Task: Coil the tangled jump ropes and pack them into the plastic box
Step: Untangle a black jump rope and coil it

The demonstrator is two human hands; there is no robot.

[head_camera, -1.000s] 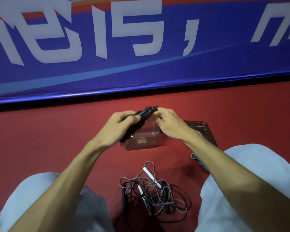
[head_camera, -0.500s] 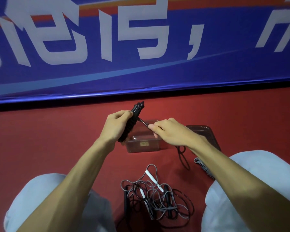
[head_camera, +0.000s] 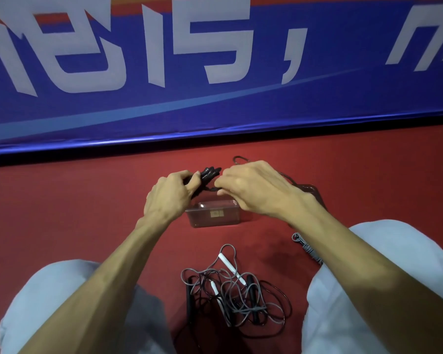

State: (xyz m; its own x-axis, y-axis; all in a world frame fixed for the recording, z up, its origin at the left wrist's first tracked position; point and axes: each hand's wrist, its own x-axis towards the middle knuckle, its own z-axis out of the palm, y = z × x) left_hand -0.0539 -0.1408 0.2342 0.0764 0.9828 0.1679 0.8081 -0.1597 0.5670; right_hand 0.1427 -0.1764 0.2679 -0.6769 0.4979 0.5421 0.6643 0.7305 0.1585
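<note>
My left hand [head_camera: 170, 196] grips the handles of a black jump rope [head_camera: 208, 174], with cord wound round them, above the clear plastic box [head_camera: 214, 217]. My right hand [head_camera: 251, 189] pinches the black cord right beside the handles; a loop of it sticks out behind the hand. A tangled pile of grey and black ropes [head_camera: 234, 295] with white and black handles lies on the red floor between my knees. A coiled grey rope [head_camera: 306, 247] lies by my right knee.
The box's lid [head_camera: 315, 192] lies to the right of the box, mostly behind my right wrist. A blue banner [head_camera: 215, 72] with white characters stands along the far edge of the red floor [head_camera: 62, 213]. My knees in light trousers flank the pile.
My right hand has swung the cord from below and right of the handles up over to their far side, close against the left hand. The handles now lie flatter.
</note>
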